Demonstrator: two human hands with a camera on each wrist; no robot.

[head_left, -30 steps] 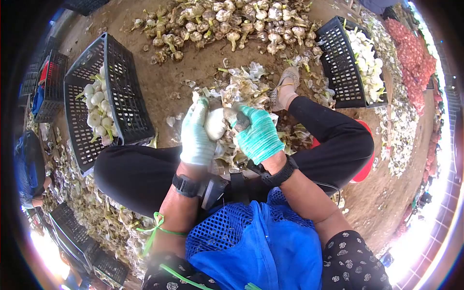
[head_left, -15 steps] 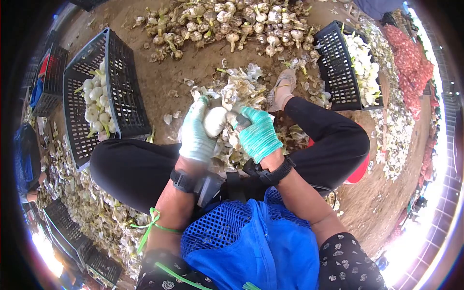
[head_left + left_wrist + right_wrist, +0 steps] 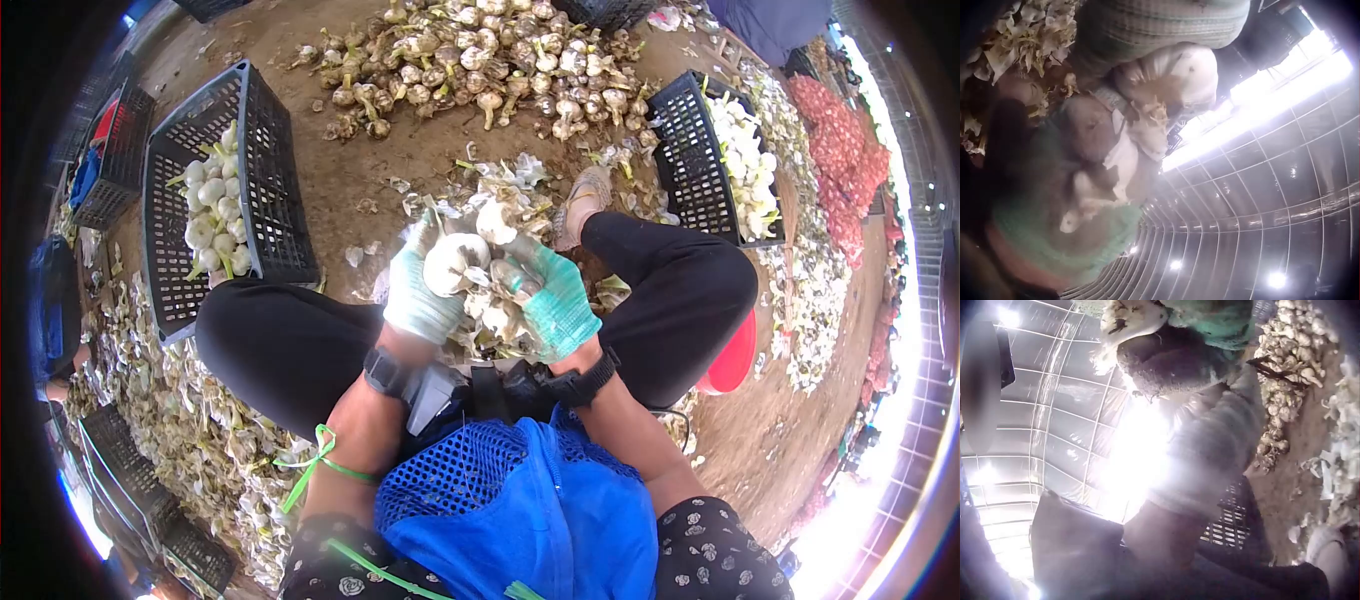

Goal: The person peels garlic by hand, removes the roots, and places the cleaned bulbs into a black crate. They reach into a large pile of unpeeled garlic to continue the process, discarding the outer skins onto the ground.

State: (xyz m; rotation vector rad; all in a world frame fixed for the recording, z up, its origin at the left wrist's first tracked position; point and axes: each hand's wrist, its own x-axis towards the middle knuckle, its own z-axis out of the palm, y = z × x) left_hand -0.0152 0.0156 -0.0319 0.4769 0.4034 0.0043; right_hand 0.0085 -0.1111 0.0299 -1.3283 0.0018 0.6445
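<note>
In the head view my gloved left hand (image 3: 415, 285) grips a white garlic bulb (image 3: 452, 262) over my lap. The same bulb (image 3: 1175, 78), with its brownish end, shows below the left glove in the left wrist view. My right hand (image 3: 558, 300), in a green glove, is close beside the bulb with its fingers curled. A grey covering (image 3: 1166, 362) wraps its thumb. Torn garlic skin (image 3: 1122, 159) hangs at the right hand's fingers. Under both hands lies a heap of loose skins (image 3: 505, 320).
A black crate (image 3: 270, 190) with white bulbs stands left, another crate (image 3: 690, 150) right. Unpeeled garlic (image 3: 480, 70) is piled ahead. Dry skins (image 3: 190, 400) cover the floor at left. Red net sacks (image 3: 835, 150) lie far right, and a red round object (image 3: 735, 360) sits by the right knee.
The bulb has turned in my left hand, and its brownish end now shows. My right hand has shifted slightly down, away from the bulb. The head view has tilted a little.
</note>
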